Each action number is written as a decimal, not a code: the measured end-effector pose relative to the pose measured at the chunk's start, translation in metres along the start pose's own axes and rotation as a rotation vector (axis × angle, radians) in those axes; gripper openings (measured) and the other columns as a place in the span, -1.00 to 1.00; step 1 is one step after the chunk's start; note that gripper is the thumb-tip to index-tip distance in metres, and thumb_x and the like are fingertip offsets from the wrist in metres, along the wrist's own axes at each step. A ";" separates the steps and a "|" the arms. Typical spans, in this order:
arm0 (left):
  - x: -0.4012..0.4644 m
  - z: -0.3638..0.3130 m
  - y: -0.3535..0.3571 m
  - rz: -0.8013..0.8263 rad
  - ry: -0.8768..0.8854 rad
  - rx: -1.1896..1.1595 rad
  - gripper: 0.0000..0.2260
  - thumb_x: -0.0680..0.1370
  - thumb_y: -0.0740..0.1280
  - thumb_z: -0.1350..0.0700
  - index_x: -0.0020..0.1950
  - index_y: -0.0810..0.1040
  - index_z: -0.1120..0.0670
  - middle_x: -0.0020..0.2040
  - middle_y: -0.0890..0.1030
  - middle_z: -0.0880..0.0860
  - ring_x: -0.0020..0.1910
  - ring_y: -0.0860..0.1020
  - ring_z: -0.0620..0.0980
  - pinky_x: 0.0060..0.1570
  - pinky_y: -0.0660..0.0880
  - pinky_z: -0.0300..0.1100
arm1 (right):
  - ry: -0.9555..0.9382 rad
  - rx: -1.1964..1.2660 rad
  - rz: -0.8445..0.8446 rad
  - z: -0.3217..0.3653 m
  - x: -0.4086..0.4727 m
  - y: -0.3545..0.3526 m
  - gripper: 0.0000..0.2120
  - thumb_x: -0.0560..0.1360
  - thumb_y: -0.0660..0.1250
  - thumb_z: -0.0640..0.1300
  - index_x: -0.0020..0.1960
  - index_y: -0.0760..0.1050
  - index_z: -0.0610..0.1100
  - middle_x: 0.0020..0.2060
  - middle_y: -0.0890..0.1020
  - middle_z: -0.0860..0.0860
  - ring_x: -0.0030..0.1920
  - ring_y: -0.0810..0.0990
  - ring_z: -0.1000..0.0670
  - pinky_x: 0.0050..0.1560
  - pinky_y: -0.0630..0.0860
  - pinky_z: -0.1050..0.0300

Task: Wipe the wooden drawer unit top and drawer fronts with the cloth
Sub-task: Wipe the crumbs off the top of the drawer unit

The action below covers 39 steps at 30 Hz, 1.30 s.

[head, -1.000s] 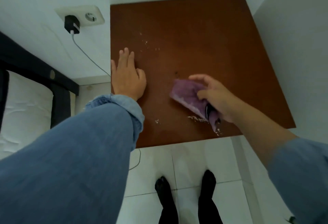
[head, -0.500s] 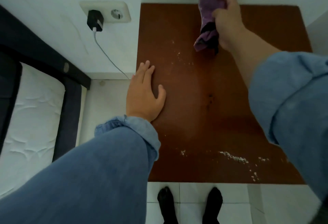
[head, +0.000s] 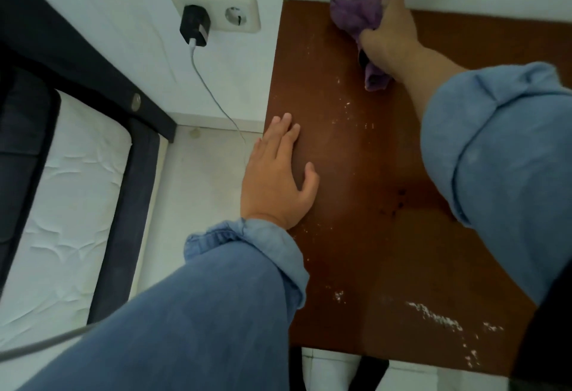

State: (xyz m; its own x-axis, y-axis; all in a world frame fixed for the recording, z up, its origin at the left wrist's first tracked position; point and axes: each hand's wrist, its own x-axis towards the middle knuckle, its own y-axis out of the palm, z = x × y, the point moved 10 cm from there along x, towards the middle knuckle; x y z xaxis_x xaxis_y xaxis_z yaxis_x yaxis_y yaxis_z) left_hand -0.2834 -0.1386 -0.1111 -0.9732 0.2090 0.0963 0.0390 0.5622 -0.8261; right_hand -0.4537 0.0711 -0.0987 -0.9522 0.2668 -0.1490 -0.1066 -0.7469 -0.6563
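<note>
Because the far edge against the wall needs reaching, the right hand [head: 390, 34] is stretched to the back of the drawer unit top [head: 356, 205], fingers clamped around the bunched purple cloth [head: 356, 14], which lies pressed on the wood at the rear corner. The left hand [head: 277, 174] lies flat and spread, holding nothing, on the left edge, apparently as a brace for the lean. White crumbs [head: 436, 318] remain near the front edge, so the top is judged part-wiped. Drawer fronts are out of view.

No text, label, brand, number or sign can be read on anything here.
</note>
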 end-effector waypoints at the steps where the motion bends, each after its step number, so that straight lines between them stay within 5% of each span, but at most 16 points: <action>1: 0.000 0.001 0.000 -0.003 0.002 0.001 -0.47 0.51 0.18 -0.03 0.46 0.33 0.12 0.52 0.26 0.02 0.53 0.15 -0.03 0.46 0.21 0.01 | 0.004 -0.010 -0.006 -0.001 -0.002 -0.001 -0.49 0.41 0.33 -0.17 0.33 0.27 -0.13 0.17 0.53 -0.08 0.14 0.55 -0.06 0.17 0.52 0.02; 6: 0.000 0.002 -0.001 -0.035 0.025 -0.010 -0.47 0.50 0.14 -0.03 0.44 0.36 0.15 0.51 0.30 0.06 0.52 0.19 0.00 0.44 0.24 0.03 | -0.074 -0.008 -0.042 -0.009 -0.056 0.002 -0.57 0.32 0.39 -0.12 0.16 0.41 -0.09 0.01 0.65 -0.02 -0.01 0.62 -0.03 0.03 0.55 0.09; 15: 0.000 0.007 -0.001 -0.033 0.002 -0.100 -0.47 0.45 0.10 0.13 0.43 0.37 0.15 0.50 0.30 0.07 0.52 0.19 0.01 0.45 0.22 0.07 | -0.041 0.025 0.071 -0.033 -0.213 0.016 -0.62 0.35 0.37 -0.28 0.06 0.33 -0.02 -0.23 0.67 0.05 -0.20 0.64 0.03 -0.09 0.59 -0.07; 23: -0.001 0.007 -0.001 -0.007 -0.005 -0.089 -0.47 0.47 0.10 0.11 0.46 0.34 0.13 0.52 0.27 0.06 0.53 0.16 0.01 0.48 0.15 0.04 | -0.031 -0.011 0.209 -0.049 -0.311 0.025 -0.60 0.39 0.41 -0.25 0.07 0.29 0.02 -0.31 0.60 0.23 -0.32 0.61 0.13 -0.27 0.58 0.14; 27: -0.003 0.005 0.001 0.028 0.013 -0.059 -0.47 0.49 0.13 0.11 0.48 0.30 0.12 0.54 0.23 0.06 0.54 0.12 0.00 0.49 0.12 0.04 | 0.089 0.031 0.396 -0.050 -0.328 0.028 -0.59 0.42 0.38 -0.28 0.11 0.30 0.04 -0.25 0.65 0.10 -0.28 0.61 0.05 -0.26 0.59 0.00; 31: -0.002 0.006 0.001 0.035 0.005 -0.069 -0.46 0.49 0.12 0.11 0.49 0.29 0.12 0.54 0.22 0.06 0.54 0.11 0.00 0.50 0.11 0.05 | 0.286 0.216 0.595 -0.047 -0.313 0.024 -0.61 0.42 0.23 -0.48 0.05 0.41 -0.04 -0.20 0.60 -0.09 -0.34 0.55 0.03 -0.45 0.46 0.24; 36: -0.005 0.010 -0.005 -0.030 -0.074 -0.062 -0.37 0.49 0.11 0.13 0.56 0.04 0.16 0.59 0.01 0.11 0.56 -0.03 0.06 0.53 -0.09 0.01 | 0.399 0.415 0.371 -0.048 -0.244 -0.010 -0.62 0.37 0.19 -0.41 -0.04 0.43 0.04 -0.05 0.49 -0.11 -0.18 0.46 -0.05 -0.30 0.38 0.14; 39: -0.007 0.013 -0.006 -0.047 -0.132 -0.058 -0.36 0.49 0.06 0.14 0.56 0.01 0.22 0.58 0.03 0.16 0.56 0.00 0.09 0.53 -0.04 0.04 | 0.366 0.665 0.253 -0.037 -0.199 -0.020 -0.63 0.42 0.15 -0.41 -0.03 0.42 0.04 0.02 0.51 -0.11 -0.16 0.49 -0.07 -0.29 0.41 0.13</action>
State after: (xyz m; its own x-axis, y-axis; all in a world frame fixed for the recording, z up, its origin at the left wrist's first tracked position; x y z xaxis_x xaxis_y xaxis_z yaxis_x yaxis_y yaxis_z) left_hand -0.2794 -0.1536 -0.1142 -0.9954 0.0766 0.0575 0.0018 0.6150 -0.7885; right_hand -0.2516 0.0550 -0.0834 -0.8279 0.1377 -0.5437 -0.1583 -0.9874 -0.0090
